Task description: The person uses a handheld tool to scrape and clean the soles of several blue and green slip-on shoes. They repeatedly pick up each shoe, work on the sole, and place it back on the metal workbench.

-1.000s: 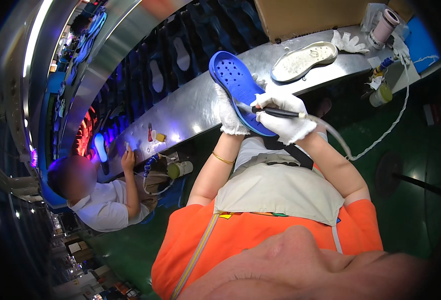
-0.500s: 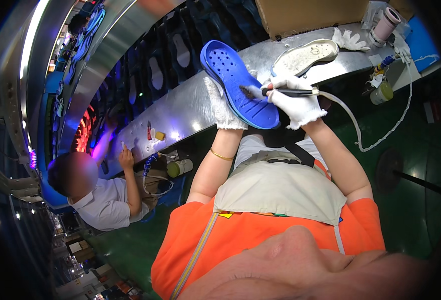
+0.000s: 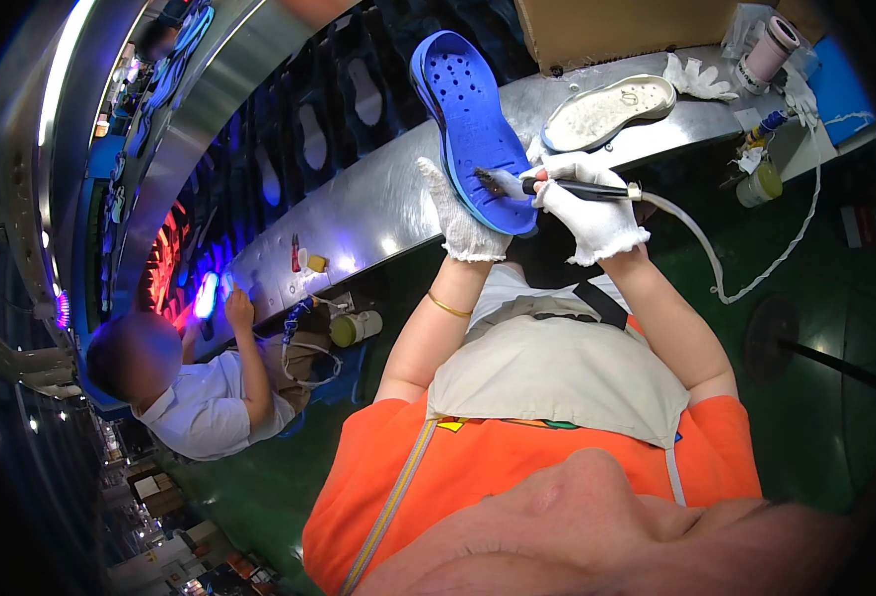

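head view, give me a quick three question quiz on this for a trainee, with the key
1. True or false: the right grip holds a brush.
2. Which lies on the metal bench?
a) a keyboard
b) an off-white shoe piece
c) a helmet
3. The left grip supports a blue shoe sole. Are the bristles nearer its holed end or the end toward the person's body?

Key: 1. True. 2. b. 3. The end toward the body.
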A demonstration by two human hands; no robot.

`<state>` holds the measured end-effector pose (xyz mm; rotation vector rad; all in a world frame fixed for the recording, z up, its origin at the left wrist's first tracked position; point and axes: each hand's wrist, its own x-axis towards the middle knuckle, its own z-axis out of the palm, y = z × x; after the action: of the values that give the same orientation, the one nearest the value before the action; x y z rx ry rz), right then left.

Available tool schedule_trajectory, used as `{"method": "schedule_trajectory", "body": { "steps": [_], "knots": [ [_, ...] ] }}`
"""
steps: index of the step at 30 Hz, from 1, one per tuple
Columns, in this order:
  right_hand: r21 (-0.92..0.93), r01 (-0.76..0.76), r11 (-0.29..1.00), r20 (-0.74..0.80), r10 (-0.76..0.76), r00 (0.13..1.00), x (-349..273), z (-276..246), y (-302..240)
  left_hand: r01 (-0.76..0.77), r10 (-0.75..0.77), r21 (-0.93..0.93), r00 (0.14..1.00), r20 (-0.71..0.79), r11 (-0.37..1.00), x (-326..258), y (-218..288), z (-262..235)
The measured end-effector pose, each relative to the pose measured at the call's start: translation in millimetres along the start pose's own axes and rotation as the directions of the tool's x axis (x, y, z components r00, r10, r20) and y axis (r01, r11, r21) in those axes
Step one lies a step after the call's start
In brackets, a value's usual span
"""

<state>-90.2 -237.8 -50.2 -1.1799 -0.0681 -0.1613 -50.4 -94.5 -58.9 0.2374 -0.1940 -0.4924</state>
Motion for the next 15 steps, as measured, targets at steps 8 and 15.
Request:
{"method": "schedule_trajectory", "body": {
  "steps": [8,15],
  "knots": [
    [-0.098,-0.156,0.983,0.150,0.170,0.974,-6,1,-5,-0.055,0.053,-0.057,0.998,-0.028,0.997,3,5,0],
    [-0.238,0.228,0.944,0.249,-0.168,0.954,-17,7,4,-0.137,0.147,0.088,0.980,-0.130,0.987,6,12,-9]
  ]
}}
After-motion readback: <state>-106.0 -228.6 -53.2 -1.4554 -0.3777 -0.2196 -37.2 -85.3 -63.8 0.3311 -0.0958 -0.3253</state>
